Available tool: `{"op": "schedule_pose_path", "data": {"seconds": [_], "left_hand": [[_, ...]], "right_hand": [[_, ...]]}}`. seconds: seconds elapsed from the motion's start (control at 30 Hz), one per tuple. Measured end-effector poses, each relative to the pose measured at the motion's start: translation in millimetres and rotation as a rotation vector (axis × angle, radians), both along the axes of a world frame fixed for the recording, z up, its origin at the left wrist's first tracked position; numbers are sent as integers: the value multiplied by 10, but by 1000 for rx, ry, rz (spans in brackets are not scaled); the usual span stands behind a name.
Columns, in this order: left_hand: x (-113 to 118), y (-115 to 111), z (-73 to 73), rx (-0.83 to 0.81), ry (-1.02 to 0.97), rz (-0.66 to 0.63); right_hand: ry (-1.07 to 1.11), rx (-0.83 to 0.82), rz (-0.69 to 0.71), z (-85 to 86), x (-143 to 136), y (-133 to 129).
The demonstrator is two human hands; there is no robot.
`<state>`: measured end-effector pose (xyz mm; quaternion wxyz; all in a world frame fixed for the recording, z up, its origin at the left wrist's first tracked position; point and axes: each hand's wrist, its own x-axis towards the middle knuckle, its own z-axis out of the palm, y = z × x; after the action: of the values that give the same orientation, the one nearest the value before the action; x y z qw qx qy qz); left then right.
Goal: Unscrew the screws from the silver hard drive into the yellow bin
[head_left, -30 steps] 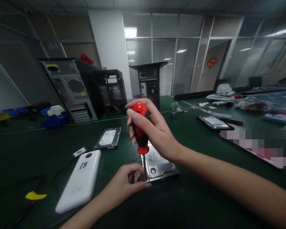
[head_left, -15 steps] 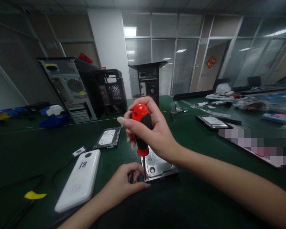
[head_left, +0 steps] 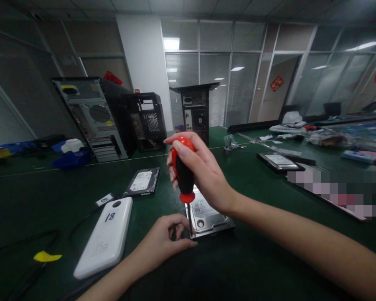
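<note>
Work looks unfinished, lid on: right hand clamped on screwdriver over hard drive; left hand beside, its grip unclear.

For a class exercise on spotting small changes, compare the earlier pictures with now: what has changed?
The right thumb, which stuck out leftward half a second ago, has moved right and lies across the screwdriver; the handle now shows a different side. Nothing was newly grasped or released. The left hand stays by the near-left corner of the hard drive.
</note>
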<state>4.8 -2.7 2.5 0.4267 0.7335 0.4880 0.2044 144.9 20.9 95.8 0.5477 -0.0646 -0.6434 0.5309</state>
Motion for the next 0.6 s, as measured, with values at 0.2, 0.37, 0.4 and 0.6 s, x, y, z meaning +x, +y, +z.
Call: {"op": "schedule_pose_path", "data": {"seconds": [0.2, 0.37, 0.4, 0.6], "left_hand": [[1, 1, -3, 12, -11, -3], [-12, 15, -24, 25, -7, -5], [-12, 15, -26, 22, -7, -4], [-18, 14, -36, 23, -9, -9]], "right_hand": [[5, 11, -11, -12, 12, -3], [-51, 22, -40, 12, 39, -70], [-66, 21, -51, 15, 44, -84], [-63, 14, -38, 36, 16, -113]]}}
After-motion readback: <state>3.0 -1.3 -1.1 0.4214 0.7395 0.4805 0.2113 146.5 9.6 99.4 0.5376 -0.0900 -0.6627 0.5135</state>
